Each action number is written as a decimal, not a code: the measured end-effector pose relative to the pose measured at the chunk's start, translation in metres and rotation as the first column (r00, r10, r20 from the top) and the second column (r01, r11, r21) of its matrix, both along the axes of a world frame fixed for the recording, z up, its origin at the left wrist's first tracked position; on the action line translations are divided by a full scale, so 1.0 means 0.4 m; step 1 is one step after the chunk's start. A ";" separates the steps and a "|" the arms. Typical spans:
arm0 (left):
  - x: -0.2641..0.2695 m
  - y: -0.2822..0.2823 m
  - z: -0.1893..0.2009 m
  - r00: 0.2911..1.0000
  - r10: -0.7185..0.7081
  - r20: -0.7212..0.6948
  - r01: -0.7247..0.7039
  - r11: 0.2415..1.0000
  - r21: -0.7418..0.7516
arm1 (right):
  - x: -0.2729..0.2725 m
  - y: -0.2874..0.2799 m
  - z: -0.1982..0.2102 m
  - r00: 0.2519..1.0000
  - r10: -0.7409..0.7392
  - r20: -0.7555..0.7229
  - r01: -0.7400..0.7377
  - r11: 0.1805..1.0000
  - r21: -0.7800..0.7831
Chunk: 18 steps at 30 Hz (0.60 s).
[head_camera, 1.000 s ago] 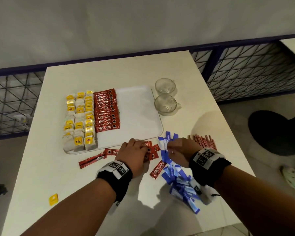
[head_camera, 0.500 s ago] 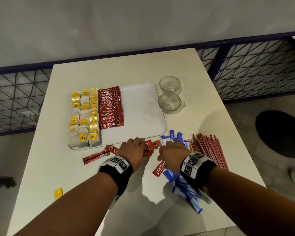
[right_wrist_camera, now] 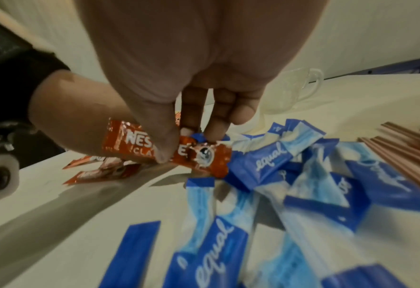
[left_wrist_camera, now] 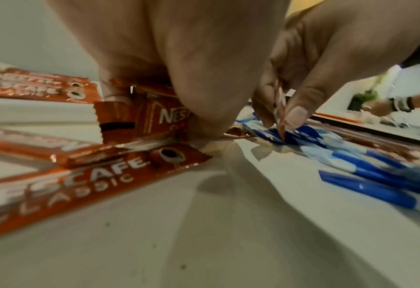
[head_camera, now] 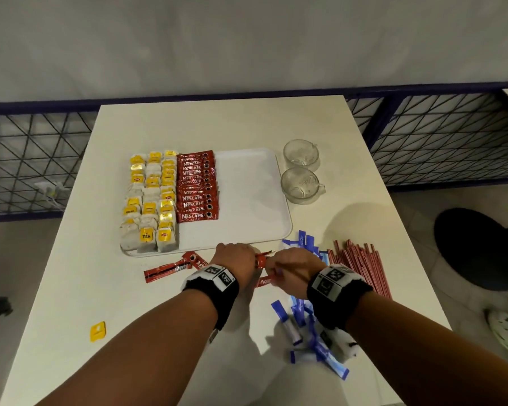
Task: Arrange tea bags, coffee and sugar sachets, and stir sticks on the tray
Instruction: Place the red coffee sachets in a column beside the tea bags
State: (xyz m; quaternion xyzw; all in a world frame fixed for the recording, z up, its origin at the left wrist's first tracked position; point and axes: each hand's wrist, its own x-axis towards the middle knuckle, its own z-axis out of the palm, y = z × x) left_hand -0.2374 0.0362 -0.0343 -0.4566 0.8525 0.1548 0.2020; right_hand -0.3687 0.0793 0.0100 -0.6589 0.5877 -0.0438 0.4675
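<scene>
Where hands were apart a second ago, left hand (head_camera: pixel 237 260) and right hand (head_camera: pixel 294 268) now meet, both pinching coffee sachets (right_wrist_camera: pixel 165 148) on table (head_camera: pixel 232 121) just beside tray (head_camera: pixel 255 183); sugar sachets (head_camera: pixel 305 326) partly hidden under right wrist.

the coffee sachets (right_wrist_camera: pixel 198 155) are glossy, crinkled red foil. the sugar sachets (right_wrist_camera: pixel 272 157) look like smooth blue-and-white paper. the tray (head_camera: pixel 247 200) is smooth white plastic, the counter (head_camera: pixel 217 124) matt white, the two cups (head_camera: pixel 301 183) clear glass.
</scene>
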 end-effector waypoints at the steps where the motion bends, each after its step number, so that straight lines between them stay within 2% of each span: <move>1: 0.009 -0.004 0.003 0.998 0.007 -0.059 -0.006 1.000 0.007 | 0.000 0.002 -0.002 0.994 -0.085 0.075 0.086 0.996 -0.012; 2: 0.018 -0.007 0.007 0.992 0.023 -0.122 -0.023 1.000 0.006 | -0.014 0.005 -0.007 0.990 -0.119 0.082 0.121 0.993 -0.014; 3: 0.028 -0.009 0.015 0.980 0.068 -0.189 -0.066 0.998 0.018 | -0.032 0.008 -0.022 0.998 -0.063 -0.018 0.060 0.991 -0.122; 4: 0.038 -0.012 0.022 0.954 0.142 -0.266 -0.134 0.990 0.048 | -0.050 0.006 -0.039 0.987 -0.088 -0.133 0.050 0.963 -0.266; 5: 0.051 -0.015 0.028 0.909 0.236 -0.345 -0.217 0.972 0.093 | -0.061 0.001 -0.044 0.977 -0.056 -0.203 -0.023 0.929 -0.369; 6: 0.065 -0.019 0.032 0.840 0.338 -0.424 -0.299 0.941 0.159 | -0.064 0.004 -0.039 0.992 -0.062 -0.114 0.024 0.952 -0.304; 8: 0.085 -0.026 0.043 0.636 0.539 -0.552 -0.425 0.842 0.332 | -0.062 0.002 -0.023 0.993 -0.115 0.007 0.113 0.961 -0.253; 10: 0.099 -0.031 0.061 0.377 0.701 -0.605 -0.469 0.708 0.529 | -0.056 -0.013 -0.002 0.957 -0.244 0.158 0.274 0.938 -0.213; 12: 0.107 -0.034 0.093 0.134 0.809 -0.572 -0.400 0.572 0.716 | -0.052 -0.034 0.010 0.908 -0.323 0.268 0.379 0.905 -0.192; 13: 0.110 -0.036 0.109 0.056 0.835 -0.548 -0.342 0.532 0.775 | -0.047 -0.049 0.016 0.884 -0.346 0.316 0.415 0.891 -0.186; 14: 0.113 -0.039 0.120 0.043 0.838 -0.543 -0.307 0.529 0.791 | -0.035 -0.060 0.030 0.875 -0.361 0.323 0.431 0.885 -0.176; 15: 0.116 -0.043 0.128 0.091 0.828 -0.554 -0.302 0.553 0.777 | -0.024 -0.072 0.036 0.874 -0.355 0.333 0.427 0.888 -0.174; 17: 0.124 -0.037 0.148 0.229 0.796 -0.560 -0.282 0.605 0.745 | 0.003 -0.093 0.053 0.902 -0.311 0.300 0.377 0.906 -0.192; 18: 0.131 -0.034 0.156 0.265 0.791 -0.552 -0.253 0.609 0.751 | 0.021 -0.101 0.063 0.916 -0.289 0.278 0.351 0.912 -0.211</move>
